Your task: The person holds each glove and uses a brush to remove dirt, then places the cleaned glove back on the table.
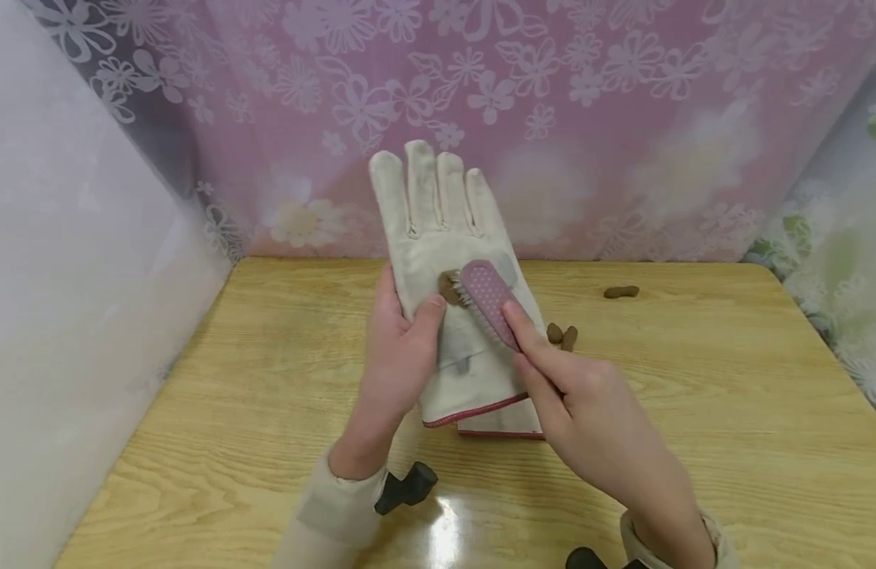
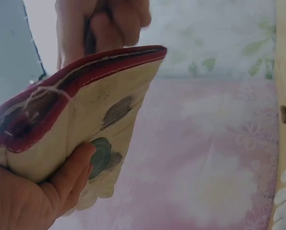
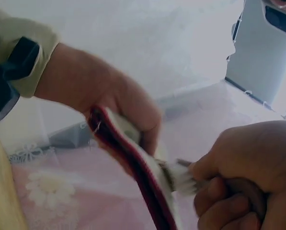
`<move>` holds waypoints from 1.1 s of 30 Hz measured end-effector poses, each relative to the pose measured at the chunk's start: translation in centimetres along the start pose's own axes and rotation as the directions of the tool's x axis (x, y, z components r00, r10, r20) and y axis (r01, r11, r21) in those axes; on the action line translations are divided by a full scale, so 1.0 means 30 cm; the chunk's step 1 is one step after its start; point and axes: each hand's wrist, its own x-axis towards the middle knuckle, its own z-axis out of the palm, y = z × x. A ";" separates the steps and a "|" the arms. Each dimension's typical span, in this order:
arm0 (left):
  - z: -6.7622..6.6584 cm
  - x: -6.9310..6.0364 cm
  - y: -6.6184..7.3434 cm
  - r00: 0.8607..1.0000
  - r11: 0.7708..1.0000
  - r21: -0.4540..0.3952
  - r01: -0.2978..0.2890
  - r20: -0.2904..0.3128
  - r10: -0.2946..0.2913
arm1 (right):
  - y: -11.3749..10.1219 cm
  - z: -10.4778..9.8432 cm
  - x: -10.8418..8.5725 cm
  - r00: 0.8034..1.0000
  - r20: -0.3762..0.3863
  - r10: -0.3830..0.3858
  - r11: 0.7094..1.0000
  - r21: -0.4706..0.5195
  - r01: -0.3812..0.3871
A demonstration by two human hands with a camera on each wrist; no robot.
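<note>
My left hand (image 1: 398,356) grips a white cloth work glove (image 1: 438,253) by its side, thumb on the near face and fingers behind. Its fingers point up and away, and the red-trimmed cuff is toward me. A pink scrub brush (image 1: 488,294) is in my right hand (image 1: 598,411), index finger along its back. The pale bristles (image 3: 183,179) meet a brown smear (image 1: 449,288) on the glove's palm. Grey stains mark the cloth around it. In the left wrist view, the glove's underside shows a round green patch (image 2: 100,157) by my fingertips.
On the wooden table (image 1: 267,411), another white glove (image 1: 505,419) with red trim lies beneath the held one, mostly hidden. Small brown lumps (image 1: 569,338) sit right of the gloves, and one brown piece (image 1: 621,292) lies farther back. A pink flowered curtain (image 1: 587,158) hangs behind.
</note>
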 end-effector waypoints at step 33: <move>0.139 -0.081 -0.031 0.982 0.995 -0.103 0.010 0.190 0.010 | 0.035 0.020 0.026 0.957 -0.290 -0.024 0.998 -0.056 0.008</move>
